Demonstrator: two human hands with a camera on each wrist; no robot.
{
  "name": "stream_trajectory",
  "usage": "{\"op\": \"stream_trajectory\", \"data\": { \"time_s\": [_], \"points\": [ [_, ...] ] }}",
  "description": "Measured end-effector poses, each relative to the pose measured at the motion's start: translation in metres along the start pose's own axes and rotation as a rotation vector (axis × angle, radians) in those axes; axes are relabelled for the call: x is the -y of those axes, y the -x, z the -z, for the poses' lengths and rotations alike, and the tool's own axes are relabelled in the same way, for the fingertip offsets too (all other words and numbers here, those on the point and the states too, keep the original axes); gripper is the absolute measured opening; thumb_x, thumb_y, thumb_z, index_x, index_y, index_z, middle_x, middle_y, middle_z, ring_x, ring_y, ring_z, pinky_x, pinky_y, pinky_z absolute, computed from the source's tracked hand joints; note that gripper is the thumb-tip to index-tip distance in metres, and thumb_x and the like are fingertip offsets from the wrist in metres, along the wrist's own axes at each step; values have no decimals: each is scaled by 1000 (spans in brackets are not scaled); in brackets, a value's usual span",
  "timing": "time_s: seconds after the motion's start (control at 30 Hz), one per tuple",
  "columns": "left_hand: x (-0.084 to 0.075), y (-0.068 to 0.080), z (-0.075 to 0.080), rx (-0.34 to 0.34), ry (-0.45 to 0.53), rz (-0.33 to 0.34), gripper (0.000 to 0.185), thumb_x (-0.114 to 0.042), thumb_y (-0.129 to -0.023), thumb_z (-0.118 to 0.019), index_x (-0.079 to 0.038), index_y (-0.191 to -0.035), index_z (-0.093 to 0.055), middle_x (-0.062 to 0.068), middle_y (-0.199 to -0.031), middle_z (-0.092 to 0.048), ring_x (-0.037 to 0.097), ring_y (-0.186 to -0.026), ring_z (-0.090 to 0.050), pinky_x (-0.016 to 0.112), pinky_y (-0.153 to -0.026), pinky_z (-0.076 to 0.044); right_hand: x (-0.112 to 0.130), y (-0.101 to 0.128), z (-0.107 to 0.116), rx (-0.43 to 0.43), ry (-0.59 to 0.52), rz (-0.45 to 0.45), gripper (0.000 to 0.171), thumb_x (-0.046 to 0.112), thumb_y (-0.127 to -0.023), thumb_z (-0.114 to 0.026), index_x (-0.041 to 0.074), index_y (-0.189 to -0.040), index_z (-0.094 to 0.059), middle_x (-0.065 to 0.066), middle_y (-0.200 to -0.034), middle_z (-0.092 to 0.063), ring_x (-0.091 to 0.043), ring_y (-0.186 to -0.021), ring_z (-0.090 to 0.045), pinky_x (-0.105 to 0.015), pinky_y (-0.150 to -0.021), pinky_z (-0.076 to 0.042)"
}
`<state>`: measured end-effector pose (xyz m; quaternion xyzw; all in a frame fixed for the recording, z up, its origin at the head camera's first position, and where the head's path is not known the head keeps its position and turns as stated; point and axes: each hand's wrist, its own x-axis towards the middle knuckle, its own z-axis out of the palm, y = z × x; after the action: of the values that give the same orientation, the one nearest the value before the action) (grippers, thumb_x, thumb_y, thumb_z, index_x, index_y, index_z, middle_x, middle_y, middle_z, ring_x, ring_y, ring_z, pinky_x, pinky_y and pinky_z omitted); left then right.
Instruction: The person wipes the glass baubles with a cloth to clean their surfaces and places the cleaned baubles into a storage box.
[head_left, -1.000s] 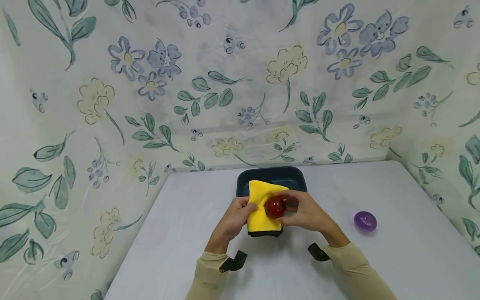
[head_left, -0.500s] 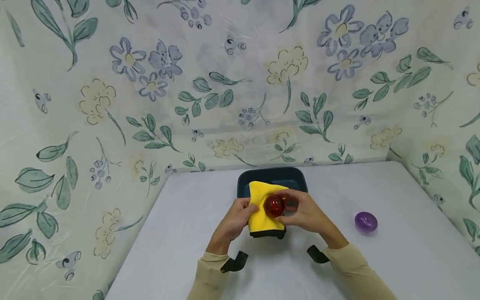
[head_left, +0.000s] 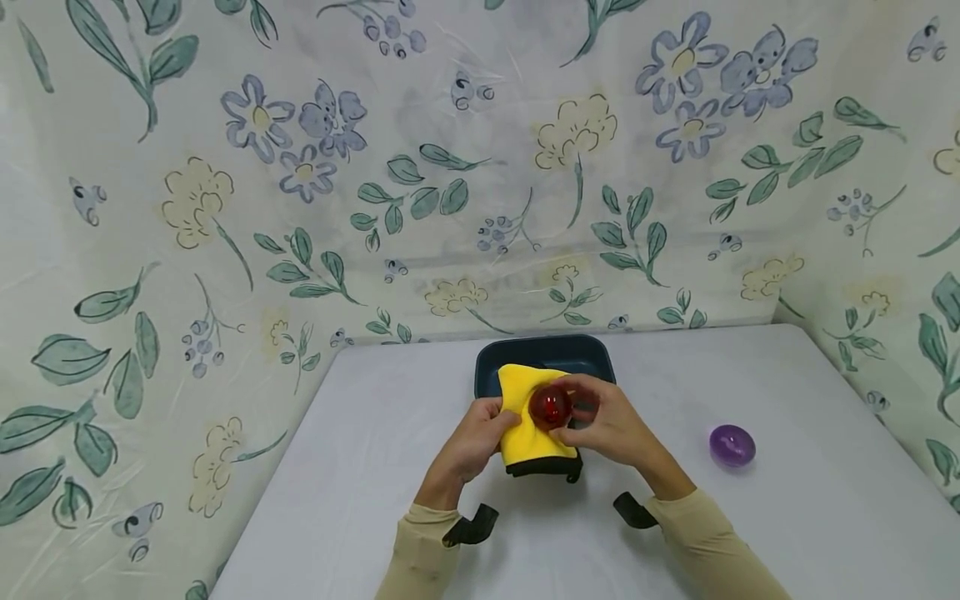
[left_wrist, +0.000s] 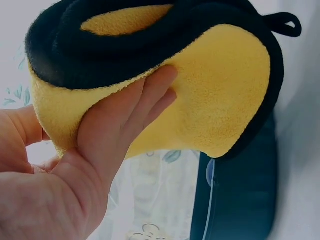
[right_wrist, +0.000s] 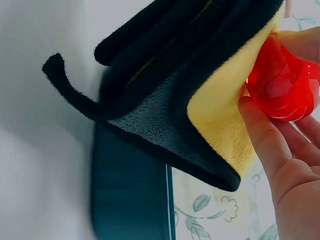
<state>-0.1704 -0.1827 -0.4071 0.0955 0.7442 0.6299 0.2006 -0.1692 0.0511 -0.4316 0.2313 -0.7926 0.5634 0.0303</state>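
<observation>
A yellow cloth (head_left: 525,433) with a black backing and hem is held up over the table in front of a dark tray (head_left: 551,352). My left hand (head_left: 486,419) grips the cloth's left side, fingers curled round it (left_wrist: 135,107). My right hand (head_left: 592,417) pinches a shiny red translucent ball (head_left: 550,406) and holds it against the yellow face of the cloth. In the right wrist view the red ball (right_wrist: 282,85) sits between thumb and fingers (right_wrist: 260,135), touching the cloth (right_wrist: 215,110). The cloth's black loop (left_wrist: 286,23) sticks out at one corner.
A purple translucent ball (head_left: 731,444) lies on the white table (head_left: 360,467) to the right of my hands. The dark tray (left_wrist: 245,200) stands at the table's back, close to the floral sheet wall (head_left: 480,167). Black wrist straps (head_left: 471,525) show on both sleeves.
The cloth's lower edge has swung slightly right and down. The red ball has shifted a little up against the cloth. Both hands keep their hold.
</observation>
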Motion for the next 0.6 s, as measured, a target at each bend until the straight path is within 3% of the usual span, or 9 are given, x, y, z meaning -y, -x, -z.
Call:
{"op": "stream_trajectory", "data": {
  "time_s": [0.3,0.43,0.6],
  "points": [
    [1,0,0,-14,-16,13,38,-13,-104,-47,10,-134,-56,22,-122,-69,15,-88,-72,34,-89,-64,1,0,2,-14,20,9,62,9,-79,-88,10,-135,-60,-13,-136,-61,-34,-116,-71,-39,-97,-60],
    [-1,-1,1,-30,-17,7,37,-13,-104,-48,10,-133,-57,23,-123,-68,16,-90,-71,36,-90,-63,1,-1,6,-20,82,45,66,10,-79,-88,8,-139,-60,-13,-137,-64,-32,-118,-69,-43,-99,-60],
    [-2,1,1,-45,-14,5,38,-12,-104,-49,10,-134,-56,23,-123,-68,17,-91,-72,37,-91,-63,-1,-1,8,-35,184,54,66,16,-79,-89,8,-139,-62,-12,-137,-68,-27,-111,-66,-40,-94,-61]
  ]
}}
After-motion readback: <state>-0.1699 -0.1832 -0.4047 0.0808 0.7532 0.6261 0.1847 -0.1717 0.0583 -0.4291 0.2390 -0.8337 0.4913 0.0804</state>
